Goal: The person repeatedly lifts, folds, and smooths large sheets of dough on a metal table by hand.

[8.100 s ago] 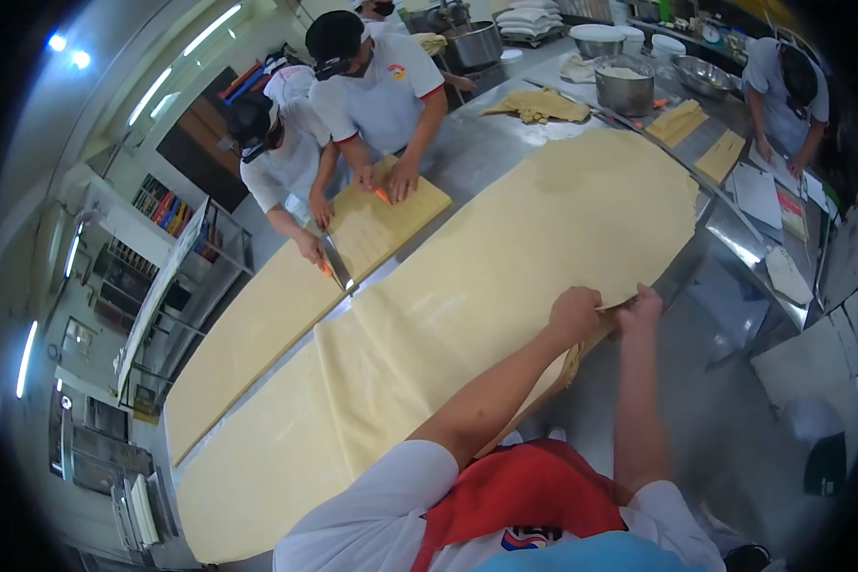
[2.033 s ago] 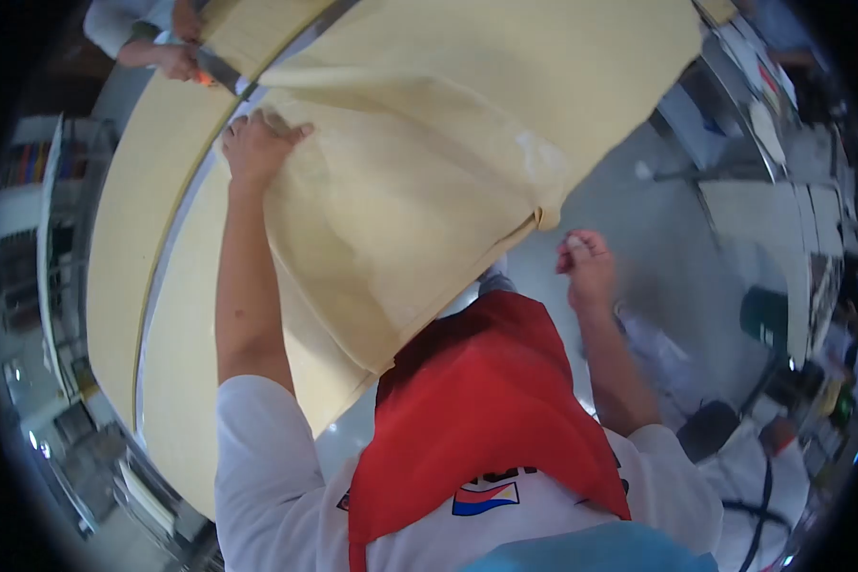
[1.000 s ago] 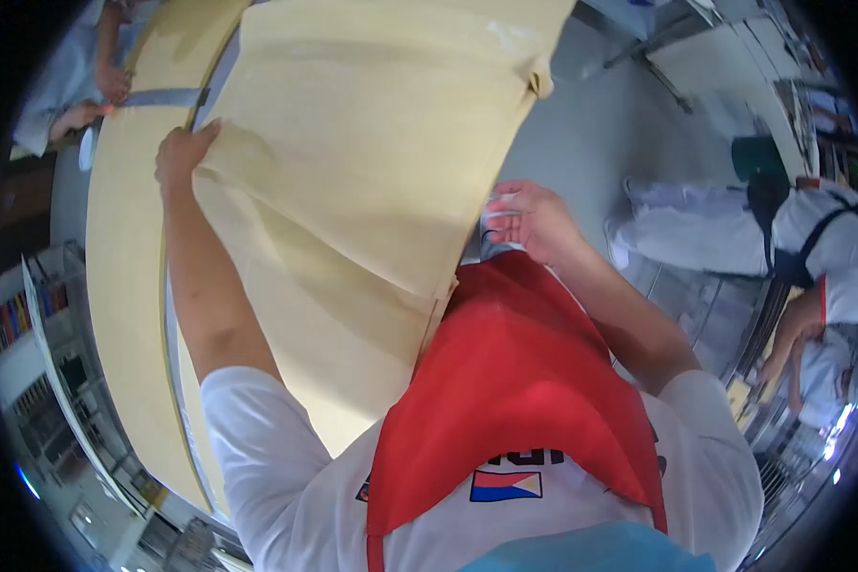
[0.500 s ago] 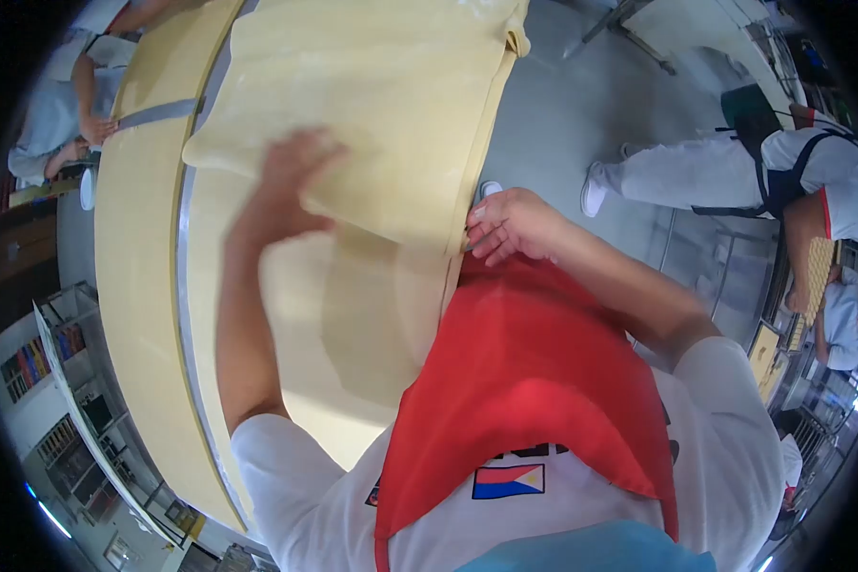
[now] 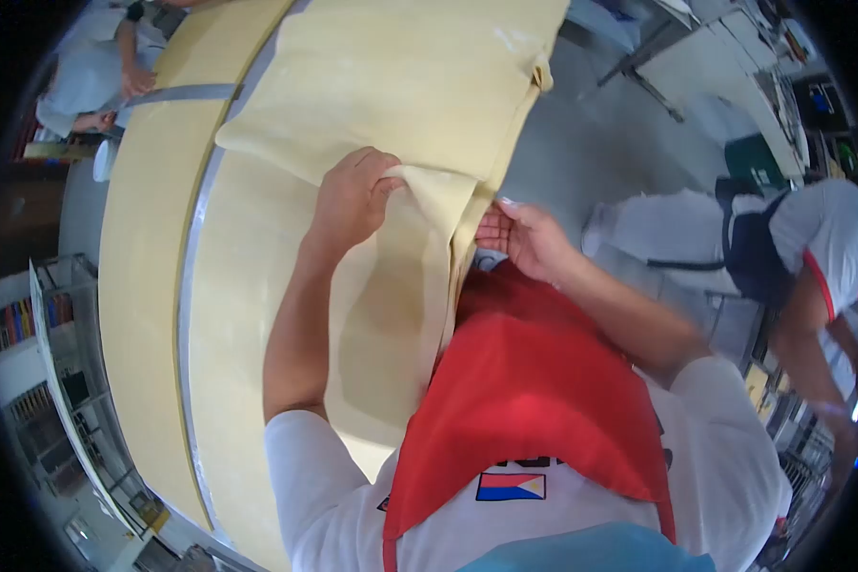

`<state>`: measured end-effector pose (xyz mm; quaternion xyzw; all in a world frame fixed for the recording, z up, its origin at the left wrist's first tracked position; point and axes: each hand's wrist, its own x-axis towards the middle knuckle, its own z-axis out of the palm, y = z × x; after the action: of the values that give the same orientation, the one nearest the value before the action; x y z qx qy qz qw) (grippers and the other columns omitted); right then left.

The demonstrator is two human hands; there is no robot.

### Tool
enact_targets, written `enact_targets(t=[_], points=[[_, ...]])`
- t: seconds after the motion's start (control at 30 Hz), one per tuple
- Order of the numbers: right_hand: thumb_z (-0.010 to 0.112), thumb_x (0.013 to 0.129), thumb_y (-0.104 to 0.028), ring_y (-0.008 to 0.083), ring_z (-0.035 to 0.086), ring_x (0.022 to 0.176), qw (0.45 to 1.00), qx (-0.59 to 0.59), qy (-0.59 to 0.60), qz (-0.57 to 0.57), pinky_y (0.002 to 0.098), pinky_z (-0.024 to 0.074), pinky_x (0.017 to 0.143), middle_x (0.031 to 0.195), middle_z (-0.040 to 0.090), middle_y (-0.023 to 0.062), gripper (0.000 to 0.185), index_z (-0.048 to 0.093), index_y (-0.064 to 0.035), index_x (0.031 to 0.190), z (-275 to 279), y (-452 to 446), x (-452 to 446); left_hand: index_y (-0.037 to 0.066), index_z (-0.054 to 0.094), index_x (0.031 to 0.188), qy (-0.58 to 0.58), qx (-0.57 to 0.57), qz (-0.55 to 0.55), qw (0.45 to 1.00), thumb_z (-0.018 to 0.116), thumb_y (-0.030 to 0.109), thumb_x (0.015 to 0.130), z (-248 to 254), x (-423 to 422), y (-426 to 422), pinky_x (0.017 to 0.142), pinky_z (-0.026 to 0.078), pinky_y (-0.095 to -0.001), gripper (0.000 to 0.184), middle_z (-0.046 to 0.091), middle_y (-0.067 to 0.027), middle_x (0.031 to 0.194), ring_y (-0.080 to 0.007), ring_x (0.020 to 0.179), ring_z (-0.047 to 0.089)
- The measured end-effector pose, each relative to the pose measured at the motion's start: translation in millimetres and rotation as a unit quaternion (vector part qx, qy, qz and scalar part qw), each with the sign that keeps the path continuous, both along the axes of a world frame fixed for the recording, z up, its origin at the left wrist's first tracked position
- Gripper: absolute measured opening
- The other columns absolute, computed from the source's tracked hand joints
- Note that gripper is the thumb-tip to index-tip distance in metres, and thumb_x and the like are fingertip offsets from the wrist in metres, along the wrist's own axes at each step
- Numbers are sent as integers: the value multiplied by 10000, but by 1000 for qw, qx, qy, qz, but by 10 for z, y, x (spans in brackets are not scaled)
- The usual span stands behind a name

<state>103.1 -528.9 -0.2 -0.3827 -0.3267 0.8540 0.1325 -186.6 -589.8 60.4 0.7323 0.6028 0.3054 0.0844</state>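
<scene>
A broad, pale yellow dough sheet (image 5: 400, 86) lies over another dough layer (image 5: 248, 315) on the long table in front of me. My left hand (image 5: 357, 195) is closed in a pinch on the near edge of the upper sheet. That edge is lifted and folded into a peak between the hand and the table side. At the right side of the table my right hand (image 5: 529, 238) has its palm turned up and fingers stretched out. Its fingertips reach the hanging dough edge; whether they grip it I cannot tell.
A metal strip (image 5: 192, 248) runs lengthwise, with more dough (image 5: 143, 286) beyond it. A person (image 5: 95, 76) works at the far left side. Another person in a dark apron (image 5: 757, 238) bends over on the right. A shelf rack (image 5: 76, 381) stands at left.
My left hand has moved right and a little down and now pinches the upper sheet's edge, raising it. My right hand has lowered slightly. The person at right has bent further down.
</scene>
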Motion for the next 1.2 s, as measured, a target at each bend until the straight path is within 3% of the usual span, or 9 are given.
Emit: enact_targets(t=[0.17, 0.23, 0.3, 0.43, 0.77, 0.9, 0.97, 1.1, 1.2], points=[[451, 991, -490, 352, 500, 1332, 943, -165, 232, -171, 483, 352, 1147, 1458, 493, 217, 712, 373, 39, 1462, 206, 210, -436, 32, 674, 970, -262, -266, -61, 926, 696, 35, 878, 201, -475, 75, 782, 513, -310, 94, 656, -73, 919, -226, 859, 621], [418, 983, -515, 393, 435, 1379, 937, -178, 239, -183, 518, 293, 1177, 1512, 435, 212, 712, 359, -23, 1495, 168, 259, -532, 53, 709, 993, -242, -222, 8, 944, 784, 121, 811, -11, -985, 215, 886, 517, -378, 208, 705, -108, 1036, -324, 981, 651], [420, 998, -444, 384, 439, 1372, 915, -229, 284, -174, 544, 298, 1165, 1497, 456, 189, 626, 374, -52, 1484, 125, 301, -509, 18, 694, 1061, -30, 5, 363, 931, 790, 214, 806, -204, -1494, 359, 917, 509, -434, 335, 685, -167, 1085, -367, 1032, 639], [461, 996, -414, 379, 463, 1352, 906, -264, 296, -146, 538, 368, 1122, 1483, 470, 179, 602, 389, -47, 1468, 139, 583, -529, -56, 604, 1233, 109, -30, 483, 868, 750, 438, 792, -418, -2336, 507, 1003, 467, -467, 678, 641, -273, 1179, -411, 1155, 582], [530, 1000, -181, 346, 512, 1302, 941, -261, 181, -119, 523, 408, 1117, 1403, 515, 198, 472, 414, 10, 1415, 44, 916, -581, -15, 712, 1056, -109, -240, 466, 845, 853, 527, 636, -32, -2619, 833, 908, 535, -431, 699, 706, -234, 1047, -350, 1023, 677], [570, 983, -115, 360, 554, 1247, 966, -202, 123, -104, 530, 454, 1072, 1354, 554, 201, 457, 439, 15, 1401, -105, 880, -744, -31, 709, 1100, 228, -357, 379, 823, 881, 430, 643, -87, -2655, 912, 884, 519, -383, 671, 712, -226, 1012, -287, 976, 688], [590, 971, -104, 357, 571, 1225, 967, -215, 97, -99, 527, 474, 1052, 1334, 568, 201, 459, 452, 19, 1391, -108, 883, -782, -71, 669, 1179, -18, -226, 345, 911, 874, 320, 682, -399, -2890, 874, 890, 511, -383, 665, 707, -227, 1036, -306, 994, 680], [617, 947, -66, 338, 606, 1170, 981, -126, 100, -110, 505, 509, 1016, 1289, 599, 189, 444, 489, 18, 1364, 123, 915, -912, -116, 597, 1260, -71, -215, 319, 920, 847, 225, 721, -68, -2749, 901, 918, 503, -377, 685, 702, -211, 1076, -316, 1031, 670], [628, 931, -34, 322, 611, 1163, 981, -57, 142, -116, 491, 515, 1011, 1281, 605, 180, 447, 498, 17, 1356, 738, 786, -964, -71, 639, 1137, -302, -124, 301, 896, 745, 34, 806, 301, -2915, 583, 700, 567, -308, 363, 716, -105, 980, -154, 804, 692]])
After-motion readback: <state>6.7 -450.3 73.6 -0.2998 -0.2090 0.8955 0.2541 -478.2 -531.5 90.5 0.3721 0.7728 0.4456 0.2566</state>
